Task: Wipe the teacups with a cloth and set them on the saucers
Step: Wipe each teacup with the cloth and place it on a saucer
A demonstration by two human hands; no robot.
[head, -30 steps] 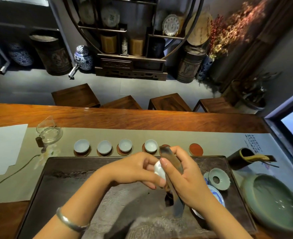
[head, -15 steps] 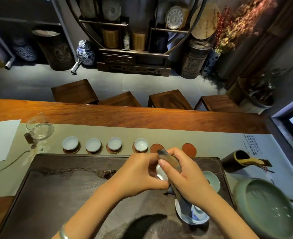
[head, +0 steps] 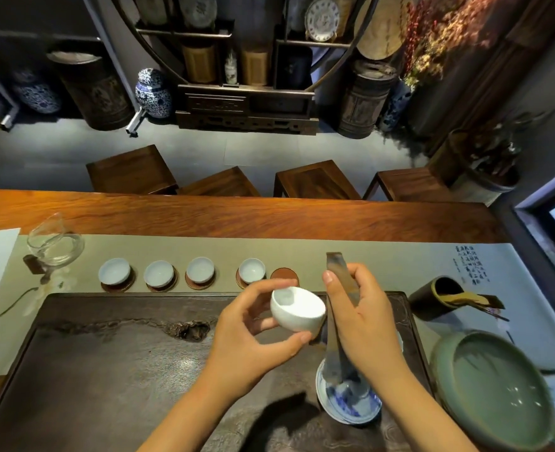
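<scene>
Left hand (head: 250,334) pinching a white teacup (head: 297,309), tilted, above the dark tea tray (head: 106,370). Right hand (head: 361,318) gripping a folded cloth strip (head: 338,272) just beside the cup. Behind: four teacups on saucers (head: 117,282), one bare saucer (head: 284,276).

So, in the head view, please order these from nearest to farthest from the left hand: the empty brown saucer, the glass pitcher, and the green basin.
Measured from the left hand:
1. Empty brown saucer: just beyond the hand, at the right end of the cup row.
2. Green basin: far to the right, beside the dark tray.
3. Glass pitcher: far left, past the four cups; slightly farther than the basin.
</scene>
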